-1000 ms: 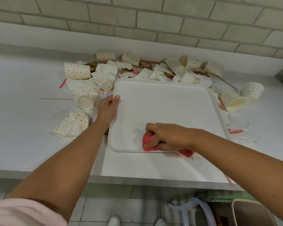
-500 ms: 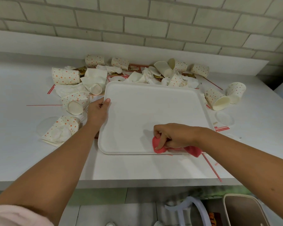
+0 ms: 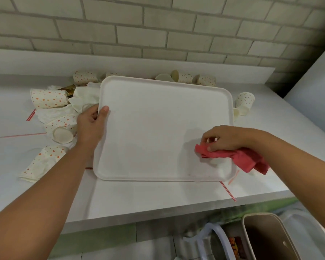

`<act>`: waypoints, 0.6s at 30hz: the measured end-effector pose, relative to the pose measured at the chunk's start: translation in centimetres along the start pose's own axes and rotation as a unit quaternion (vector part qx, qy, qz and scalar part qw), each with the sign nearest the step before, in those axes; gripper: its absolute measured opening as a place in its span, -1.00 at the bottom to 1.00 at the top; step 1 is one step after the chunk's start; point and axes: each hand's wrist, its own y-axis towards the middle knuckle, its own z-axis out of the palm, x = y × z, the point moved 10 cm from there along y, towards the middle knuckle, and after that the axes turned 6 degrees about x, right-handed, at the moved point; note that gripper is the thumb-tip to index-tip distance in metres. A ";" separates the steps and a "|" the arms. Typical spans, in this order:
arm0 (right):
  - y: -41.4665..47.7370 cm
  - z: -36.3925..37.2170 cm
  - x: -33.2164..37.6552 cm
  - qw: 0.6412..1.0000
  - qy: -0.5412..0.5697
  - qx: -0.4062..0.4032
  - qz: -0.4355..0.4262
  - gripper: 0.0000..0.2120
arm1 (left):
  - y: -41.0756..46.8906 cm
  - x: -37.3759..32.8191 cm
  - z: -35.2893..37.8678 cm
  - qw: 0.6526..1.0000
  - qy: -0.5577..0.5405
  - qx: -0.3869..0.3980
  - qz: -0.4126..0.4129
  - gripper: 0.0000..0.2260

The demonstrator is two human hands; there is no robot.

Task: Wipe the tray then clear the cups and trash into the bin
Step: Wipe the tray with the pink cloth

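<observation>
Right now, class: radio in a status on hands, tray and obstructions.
Left hand grips tray by left rim. Right hand holds red cloth at tray's near right corner. Spotted cups, napkins crowd counter left and behind tray.

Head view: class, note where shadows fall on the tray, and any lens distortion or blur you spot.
Head view: a soft shadow lies on the tray under the right hand gripping the red cloth; head view: brick wall courses and counter edge bow, wide-angle distortion; head view: the upper right corner darkens; the bin below looks soft.
</observation>
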 end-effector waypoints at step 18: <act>1.2 4.5 0.1 0.993 -0.051 -0.075 0.072 -0.69 | -0.6 -0.3 -0.2 0.999 -0.002 -0.030 -0.018 -0.71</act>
